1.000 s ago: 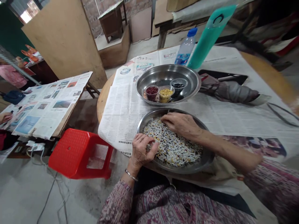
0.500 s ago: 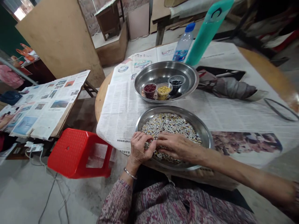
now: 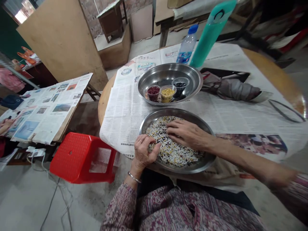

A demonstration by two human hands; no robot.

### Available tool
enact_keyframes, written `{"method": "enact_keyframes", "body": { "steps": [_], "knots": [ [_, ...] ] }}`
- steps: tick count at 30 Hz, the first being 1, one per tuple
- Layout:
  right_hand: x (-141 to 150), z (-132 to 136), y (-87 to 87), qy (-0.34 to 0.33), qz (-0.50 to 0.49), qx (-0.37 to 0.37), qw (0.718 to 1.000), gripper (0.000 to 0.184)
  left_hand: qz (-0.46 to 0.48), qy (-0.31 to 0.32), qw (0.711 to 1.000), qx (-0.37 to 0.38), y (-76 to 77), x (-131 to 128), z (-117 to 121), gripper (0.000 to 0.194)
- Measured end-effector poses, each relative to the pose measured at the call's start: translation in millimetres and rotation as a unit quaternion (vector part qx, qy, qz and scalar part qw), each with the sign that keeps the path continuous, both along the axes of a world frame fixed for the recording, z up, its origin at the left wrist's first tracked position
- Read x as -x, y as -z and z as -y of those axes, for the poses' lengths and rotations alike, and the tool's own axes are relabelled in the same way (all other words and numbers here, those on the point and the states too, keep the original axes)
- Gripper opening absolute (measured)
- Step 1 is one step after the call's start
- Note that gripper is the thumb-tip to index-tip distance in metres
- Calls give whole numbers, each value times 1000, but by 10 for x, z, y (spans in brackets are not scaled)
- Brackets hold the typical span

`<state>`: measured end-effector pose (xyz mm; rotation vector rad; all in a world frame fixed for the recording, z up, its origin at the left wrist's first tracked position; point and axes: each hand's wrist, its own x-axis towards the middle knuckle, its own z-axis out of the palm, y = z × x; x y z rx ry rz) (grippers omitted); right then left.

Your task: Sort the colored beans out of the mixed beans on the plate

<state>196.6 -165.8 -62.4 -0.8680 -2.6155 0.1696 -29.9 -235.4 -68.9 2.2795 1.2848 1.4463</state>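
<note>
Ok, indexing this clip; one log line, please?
left hand: at left edge of near basin | right hand: on mixed grains | far basin: red-filled cup, yellow-filled cup, black-filled cup

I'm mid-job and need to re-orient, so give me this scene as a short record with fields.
left hand: at near basin's left edge, thumb and fingers apart
right hand: fingers in mixed grains; grip unclear
near basin: metal, holding those grains
far basin: metal, holding red cup, yellow cup, black cup
behind far basin: blue-capped bottle, teal container
</note>
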Motion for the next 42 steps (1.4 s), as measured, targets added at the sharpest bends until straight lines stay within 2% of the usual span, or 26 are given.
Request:
{"method": "enact_keyframes", "body": {
  "steps": [5, 8, 11, 13, 16, 21, 25, 28, 30, 34, 39, 42],
  "knots": [
    [-297, 340, -36, -6, -30, 36, 999, 24, 2, 1, 1000, -4, -4, -10, -3, 21],
    [-291, 589, -41, -31, -32, 75, 996, 23, 1, 4, 1000, -2, 0, -10, 0, 21],
    [-191, 696, 10, -48, -24, 101, 993, 21, -4, 2, 1000, 7, 2, -6, 4, 20],
    [-118, 643, 51, -43, -24, 98, 994, 25, -5, 2, 1000, 11, 2, -3, 4, 19],
    [-53, 403, 71, -18, -22, 73, 997, 30, -2, 5, 1000, 2, 3, -1, -1, 18],
    [-49, -39, 19, 114, -31, 33, 992, 32, 0, 4, 1000, 0, 9, -5, -7, 18],
    [51, -153, 12, 212, 4, 7, 977, 32, -2, 0, 1000, 3, 10, -8, -7, 21],
    [197, -154, 7, 224, 22, 26, 974, 36, -2, 5, 1000, -4, 4, -10, -9, 22],
    [279, -140, -12, 198, 15, 69, 978, 30, 0, 8, 1000, -5, 0, -10, -8, 22],
    [323, 21, -72, 66, -16, 168, 984, 15, -4, 5, 1000, 7, 0, -7, 0, 21],
    [250, 492, -81, -55, -55, 180, 981, 18, -2, 10, 1000, 9, 6, -4, 8, 21],
    [222, 645, -11, -116, -52, 160, 979, 21, -1, 11, 1000, 13, 9, -6, 8, 21]
  ]
}}
